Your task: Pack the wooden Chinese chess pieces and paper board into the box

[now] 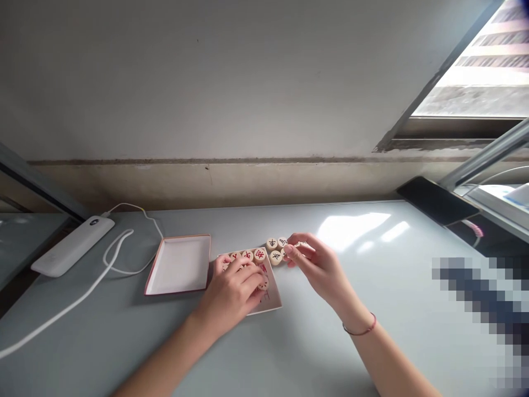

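Observation:
My left hand (233,289) is curled over a shallow box (273,300). Its thumb and fingers close around a round Chinese chess piece (263,283). Along the box's far side, red-marked pieces (259,254) lie face up, some hidden under this hand. Just beyond the right corner of the box, black-marked pieces (271,243) sit on the table in two rows. Over the right end of those rows is my right hand (316,264), thumb and fingers drawn together in a pinch. Whatever is between its fingertips, if anything, cannot be made out, and the hand covers several pieces.
To the left lies a white-lined box lid (179,264), open side up. Farther left are a white power bank (73,246) and a looping white cable (88,292). A dark phone (438,201) leans at the back right. The wall (231,182) bounds the grey table (330,342).

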Demonstrator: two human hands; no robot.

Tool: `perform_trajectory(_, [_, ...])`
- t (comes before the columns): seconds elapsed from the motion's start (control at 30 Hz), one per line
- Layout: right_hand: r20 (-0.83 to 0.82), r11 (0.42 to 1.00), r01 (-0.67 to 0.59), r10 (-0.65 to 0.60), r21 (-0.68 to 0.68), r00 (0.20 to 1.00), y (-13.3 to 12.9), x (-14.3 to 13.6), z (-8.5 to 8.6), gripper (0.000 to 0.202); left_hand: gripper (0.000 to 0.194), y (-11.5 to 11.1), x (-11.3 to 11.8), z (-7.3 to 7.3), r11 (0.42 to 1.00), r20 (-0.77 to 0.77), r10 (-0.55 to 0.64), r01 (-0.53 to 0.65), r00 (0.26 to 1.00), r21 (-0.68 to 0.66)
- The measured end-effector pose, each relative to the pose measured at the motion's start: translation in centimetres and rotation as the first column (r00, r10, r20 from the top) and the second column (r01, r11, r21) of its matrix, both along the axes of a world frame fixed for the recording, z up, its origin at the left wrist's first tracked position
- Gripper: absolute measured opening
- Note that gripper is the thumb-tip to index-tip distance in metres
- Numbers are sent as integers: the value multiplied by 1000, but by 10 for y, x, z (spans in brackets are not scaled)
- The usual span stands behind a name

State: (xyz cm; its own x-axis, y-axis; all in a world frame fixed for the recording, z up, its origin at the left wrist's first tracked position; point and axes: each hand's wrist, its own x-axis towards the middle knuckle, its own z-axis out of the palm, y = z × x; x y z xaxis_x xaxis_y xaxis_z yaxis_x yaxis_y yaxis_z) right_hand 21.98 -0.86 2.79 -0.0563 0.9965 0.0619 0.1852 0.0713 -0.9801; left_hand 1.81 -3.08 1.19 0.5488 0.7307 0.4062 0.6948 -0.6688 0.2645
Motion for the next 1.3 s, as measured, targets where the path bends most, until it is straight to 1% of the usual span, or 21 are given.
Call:
perform_trajectory(0.2, [63, 999, -47, 46, 6, 997, -1, -3, -6, 29, 19, 4, 2, -1, 994, -165, 16, 2, 986, 106])
perform_trajectory(0.3, [96, 994, -86, 79, 64, 992, -3, -4, -5, 22, 23, 4, 3, -3, 991, -209, 31, -2, 977, 135])
perform_trajectory(0.4, [201, 976, -150, 117, 155, 972, -8, -8, -2, 13, 26, 2, 4, -2, 988, -237, 41, -4, 971, 152])
perform_trajectory(0.47, [325, 952, -208, 128, 224, 937, -11, -10, -1, 15, 24, 1, 4, 1, 987, -234, 48, -10, 971, 163])
perform_trajectory(0.53, [452, 924, -268, 123, 273, 884, -14, -14, -3, 21, 21, 1, 0, 4, 985, -214, 58, -21, 975, 172])
perform_trajectory(0.6, [550, 900, -320, 114, 295, 828, -17, -17, -6, 26, 18, 2, -6, 9, 983, -193, 80, -45, 978, 180])
perform_trajectory(0.67, [637, 876, -370, 97, 310, 764, -18, -21, -10, 27, 17, 3, -14, 14, 982, -175, 97, -66, 980, 176])
perform_trajectory(0.73, [712, 849, -417, 70, 325, 698, -18, -24, -14, 22, 17, 3, -22, 20, 990, -162, 65, -43, 985, 137])
perform_trajectory(0.83, [777, 818, -461, 27, 344, 628, -18, -27, -18, 16, 19, 0, -28, 24, 998, -135, -58, 62, 989, 27])
perform_trajectory(0.93, [816, 809, -468, -25, 356, 578, -18, -27, -20, 15, 18, -8, -26, 22, 985, -134, -165, 157, 977, -71])
perform_trajectory(1.0, [838, 812, -467, -47, 349, 544, -18, -27, -22, 15, 18, -14, -22, 20, 977, -170, -199, 182, 965, -110])
perform_trajectory(1.07, [849, 815, -465, -60, 345, 524, -17, -27, -23, 15, 14, -18, -18, 18, 973, -230, -210, 181, 950, -141])
perform_trajectory(1.13, [853, 814, -464, -72, 350, 517, -16, -28, -25, 15, 6, -20, -16, 18, 970, -285, -216, 173, 934, -169])
perform_trajectory(1.2, [854, 811, -463, -85, 359, 513, -14, -30, -26, 14, 9, -19, -14, 19, 966, -312, -230, 177, 922, -190])
perform_trajectory(1.3, [851, 811, -455, -98, 369, 516, -13, -31, -27, 15, 14, -18, -15, 19, 963, -310, -235, 176, 921, -206])
